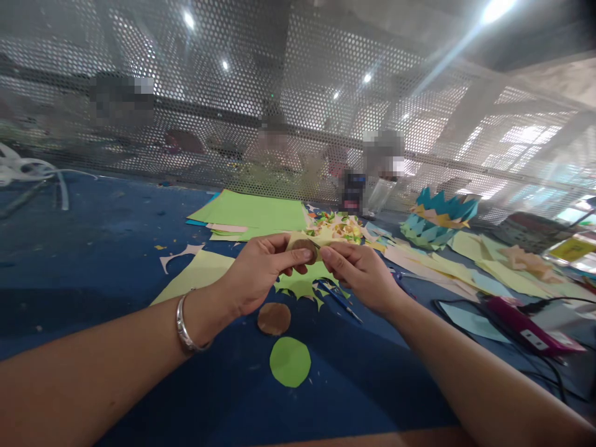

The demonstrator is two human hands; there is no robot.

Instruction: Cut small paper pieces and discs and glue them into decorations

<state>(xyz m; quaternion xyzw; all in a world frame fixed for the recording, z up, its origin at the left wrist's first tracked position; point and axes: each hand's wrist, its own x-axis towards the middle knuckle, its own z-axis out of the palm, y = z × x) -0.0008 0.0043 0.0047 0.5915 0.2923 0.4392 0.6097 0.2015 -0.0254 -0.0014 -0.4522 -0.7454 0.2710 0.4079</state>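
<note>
My left hand (265,267) is closed, its thumb pressing a round brown disc (303,251) flat against a pale yellow paper piece (294,237). Fingers of my right hand (356,270) are pinched together at the disc's right side. A thin dark tip shows between them and the disc, but what it belongs to is hidden. Below the hands, a second brown disc (274,318) lies on the blue table. Nearer me is a green paper circle (290,362). Green paper with scalloped cut edges (300,287) rests beneath my hands, beside a blue pen (342,302).
Green paper sheets (261,211) are stacked behind my hands, near a heap of small paper scraps (342,226). A teal zigzag paper crown (440,214) stands at the right. Closer, a magenta power strip (531,326) trails black cables. A perforated metal screen (288,81) borders the table.
</note>
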